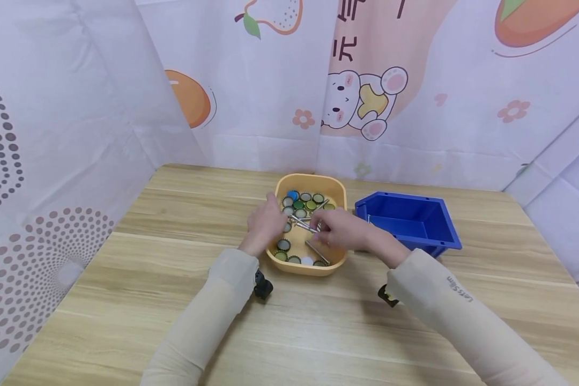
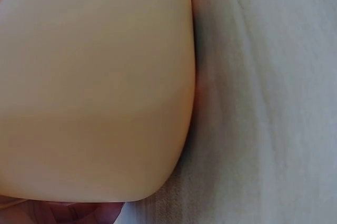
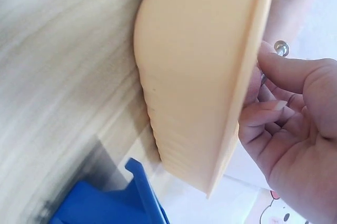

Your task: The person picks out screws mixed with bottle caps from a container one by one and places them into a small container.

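Observation:
A yellow-orange plastic box stands mid-table, with bottle caps and several long metal screws inside. My left hand grips the left rim of this box; in the left wrist view the box wall hides most of its fingers. Over the right half of the box, my right hand pinches a screw between thumb and fingers. The right wrist view shows that screw's round head sticking out above the thumb, while its far end is hidden.
Right of the yellow-orange box, close to it, is a blue plastic bin with a screw tip visible at its left side. The wooden table reaches back to a printed white curtain. Black wrist cameras hang below both sleeves.

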Demonstrator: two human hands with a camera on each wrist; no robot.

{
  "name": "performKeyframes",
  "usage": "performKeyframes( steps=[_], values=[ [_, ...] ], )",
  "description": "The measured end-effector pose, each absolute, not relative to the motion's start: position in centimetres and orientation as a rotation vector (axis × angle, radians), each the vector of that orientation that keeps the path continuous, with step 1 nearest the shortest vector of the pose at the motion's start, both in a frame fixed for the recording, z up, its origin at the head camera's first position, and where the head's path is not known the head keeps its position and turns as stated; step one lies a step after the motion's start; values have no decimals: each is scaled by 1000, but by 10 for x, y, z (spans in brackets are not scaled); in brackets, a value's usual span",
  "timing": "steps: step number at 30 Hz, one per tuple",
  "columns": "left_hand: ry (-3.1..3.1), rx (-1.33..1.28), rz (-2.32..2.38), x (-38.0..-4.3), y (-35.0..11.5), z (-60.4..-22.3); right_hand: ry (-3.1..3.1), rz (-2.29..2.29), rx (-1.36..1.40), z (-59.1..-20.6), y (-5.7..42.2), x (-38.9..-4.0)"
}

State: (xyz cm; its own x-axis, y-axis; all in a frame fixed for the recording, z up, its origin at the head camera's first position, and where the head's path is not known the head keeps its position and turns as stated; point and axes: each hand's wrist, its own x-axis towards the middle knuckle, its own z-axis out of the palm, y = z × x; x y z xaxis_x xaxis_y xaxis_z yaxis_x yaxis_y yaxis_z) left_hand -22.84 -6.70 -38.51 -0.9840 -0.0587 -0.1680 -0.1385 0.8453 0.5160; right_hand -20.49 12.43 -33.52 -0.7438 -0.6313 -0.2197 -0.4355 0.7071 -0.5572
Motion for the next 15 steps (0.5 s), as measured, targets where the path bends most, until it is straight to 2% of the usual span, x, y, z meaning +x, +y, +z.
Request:
performKeyframes(
  steps=[15],
  values=[
    [2859,-161,842,-230,-67,-385,2589,-755,-740,-309,153,-213]
  ],
)
